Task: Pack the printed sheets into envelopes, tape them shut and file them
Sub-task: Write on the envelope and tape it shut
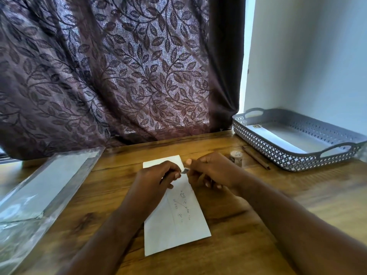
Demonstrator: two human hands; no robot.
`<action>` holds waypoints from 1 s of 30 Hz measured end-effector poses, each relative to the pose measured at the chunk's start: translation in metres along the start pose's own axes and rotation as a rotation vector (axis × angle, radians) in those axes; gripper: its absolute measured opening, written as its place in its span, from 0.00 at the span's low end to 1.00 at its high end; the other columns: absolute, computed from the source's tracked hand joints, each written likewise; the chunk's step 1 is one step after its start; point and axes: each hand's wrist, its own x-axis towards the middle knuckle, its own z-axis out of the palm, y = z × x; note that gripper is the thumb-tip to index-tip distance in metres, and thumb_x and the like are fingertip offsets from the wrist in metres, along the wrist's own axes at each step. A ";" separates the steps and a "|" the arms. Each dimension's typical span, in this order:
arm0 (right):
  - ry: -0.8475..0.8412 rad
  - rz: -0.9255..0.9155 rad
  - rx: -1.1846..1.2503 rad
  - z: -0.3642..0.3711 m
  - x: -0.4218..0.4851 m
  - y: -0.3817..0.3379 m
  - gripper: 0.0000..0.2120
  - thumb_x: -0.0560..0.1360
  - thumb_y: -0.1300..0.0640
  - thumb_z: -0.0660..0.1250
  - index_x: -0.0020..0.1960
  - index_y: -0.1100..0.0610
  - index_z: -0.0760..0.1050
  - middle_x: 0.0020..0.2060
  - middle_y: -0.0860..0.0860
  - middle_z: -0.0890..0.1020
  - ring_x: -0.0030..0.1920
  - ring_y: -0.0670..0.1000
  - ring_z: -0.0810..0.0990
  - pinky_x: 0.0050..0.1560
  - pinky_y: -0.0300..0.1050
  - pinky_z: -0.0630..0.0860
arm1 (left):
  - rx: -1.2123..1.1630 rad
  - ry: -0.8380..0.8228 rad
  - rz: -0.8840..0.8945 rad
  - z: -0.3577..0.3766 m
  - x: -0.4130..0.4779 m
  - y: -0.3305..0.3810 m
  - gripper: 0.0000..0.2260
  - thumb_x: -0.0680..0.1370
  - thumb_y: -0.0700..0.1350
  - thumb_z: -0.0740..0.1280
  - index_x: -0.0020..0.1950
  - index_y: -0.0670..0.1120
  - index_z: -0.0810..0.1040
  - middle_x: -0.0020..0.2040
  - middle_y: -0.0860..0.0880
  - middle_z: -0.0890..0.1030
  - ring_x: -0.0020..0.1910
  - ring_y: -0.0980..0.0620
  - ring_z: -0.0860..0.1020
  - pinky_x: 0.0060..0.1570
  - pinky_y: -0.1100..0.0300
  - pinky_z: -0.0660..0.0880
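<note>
A white envelope [176, 219] lies lengthwise on the wooden table [258, 225], with faint handwriting showing on it. Both hands hover over its far half. My left hand [156, 178] and my right hand [210, 171] pinch a small piece of tape [185, 171] between their fingertips, just above the envelope. A small roll of tape [236, 158] stands to the right of my right hand. A grey perforated tray [294, 159] at the right holds a white envelope [276, 138] with a stamp.
A brown pencil [256, 157] lies between the tape roll and the tray. A clear plastic sleeve of white envelopes [39, 191] lies on the table's left side. A leaf-patterned curtain [119, 66] hangs behind the table.
</note>
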 end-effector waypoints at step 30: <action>0.080 -0.271 -0.345 0.027 0.054 0.004 0.07 0.84 0.54 0.60 0.53 0.56 0.75 0.48 0.49 0.79 0.47 0.48 0.75 0.44 0.40 0.69 | 0.103 0.150 -0.289 -0.007 0.002 -0.031 0.14 0.80 0.43 0.68 0.66 0.52 0.76 0.64 0.55 0.80 0.62 0.55 0.77 0.56 0.67 0.68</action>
